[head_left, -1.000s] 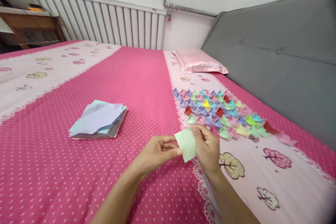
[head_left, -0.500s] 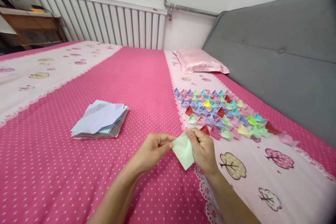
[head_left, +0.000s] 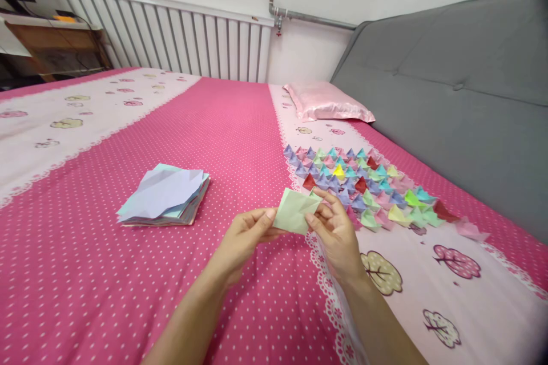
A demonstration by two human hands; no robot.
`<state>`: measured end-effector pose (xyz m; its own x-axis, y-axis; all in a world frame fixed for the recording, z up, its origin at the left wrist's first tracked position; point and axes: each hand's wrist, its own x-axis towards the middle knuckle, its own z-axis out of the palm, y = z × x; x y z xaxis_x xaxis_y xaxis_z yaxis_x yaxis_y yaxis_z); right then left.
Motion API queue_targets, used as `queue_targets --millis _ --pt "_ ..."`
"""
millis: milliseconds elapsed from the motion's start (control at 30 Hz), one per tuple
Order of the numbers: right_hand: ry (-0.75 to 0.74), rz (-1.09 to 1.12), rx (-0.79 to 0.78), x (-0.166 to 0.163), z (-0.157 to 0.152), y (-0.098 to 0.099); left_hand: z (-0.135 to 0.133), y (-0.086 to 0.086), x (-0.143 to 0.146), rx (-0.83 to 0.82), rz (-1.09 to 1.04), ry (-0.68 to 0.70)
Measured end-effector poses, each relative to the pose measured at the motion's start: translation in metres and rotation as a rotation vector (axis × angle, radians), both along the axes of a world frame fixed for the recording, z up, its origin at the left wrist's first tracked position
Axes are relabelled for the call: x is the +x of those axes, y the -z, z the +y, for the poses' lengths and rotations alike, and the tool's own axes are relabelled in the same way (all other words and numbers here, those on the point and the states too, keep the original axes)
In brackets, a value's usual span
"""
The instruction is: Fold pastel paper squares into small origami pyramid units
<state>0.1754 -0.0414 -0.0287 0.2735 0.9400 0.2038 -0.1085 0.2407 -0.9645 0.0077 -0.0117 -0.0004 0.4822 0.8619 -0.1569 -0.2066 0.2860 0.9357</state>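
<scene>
A pale green piece of folded paper (head_left: 296, 211) is held up between my two hands, above the bed. My left hand (head_left: 252, 234) pinches its left edge, thumb on top. On the other side, my right hand (head_left: 336, 228) grips the right edge between thumb and fingers, and a small flap sticks up there. Just beyond my right hand stand rows of small folded paper boats (head_left: 368, 182) in purple, pink, green, blue, red and yellow. To the left lies a stack of coloured paper sheets (head_left: 165, 194), a lilac one on top.
The pink bedspread (head_left: 231, 142) has white dots and pale bands printed with trees. A shiny pink pillow (head_left: 327, 101) rests at the far side, by a grey padded headboard (head_left: 462, 68). A white radiator (head_left: 171, 34) runs along the wall; a desk (head_left: 55, 45) stands far left.
The green paper has turned from a diamond pointing down to a wide, roughly rectangular shape and moved up slightly. Both hands have shifted their grip; my right hand's fingers are now more spread behind it.
</scene>
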Motion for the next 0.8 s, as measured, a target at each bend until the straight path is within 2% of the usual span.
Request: queue_targets --millis 167,433,633,800 --pt "-0.029 -0.094 0.029 -0.0001 -0.0019 -0.0021 -0.0025 -0.0005 0.0015 -0.218 -0.005 0.025" --pt "-0.034 -0.178 0.059 0.0004 -0.0031 -0.0006 -0.0029 -0.0030 0.0044 -0.334 -0.147 0.093" --pt "-0.039 -0.245 0.083 0.0015 -0.0037 -0.0009 -0.0040 0.0007 0.0022 -0.327 -0.208 0.113" --pt "-0.055 -0.369 0.186 0.0013 -0.0049 -0.0026 -0.0060 0.0046 0.0047 -0.219 -0.187 0.154"
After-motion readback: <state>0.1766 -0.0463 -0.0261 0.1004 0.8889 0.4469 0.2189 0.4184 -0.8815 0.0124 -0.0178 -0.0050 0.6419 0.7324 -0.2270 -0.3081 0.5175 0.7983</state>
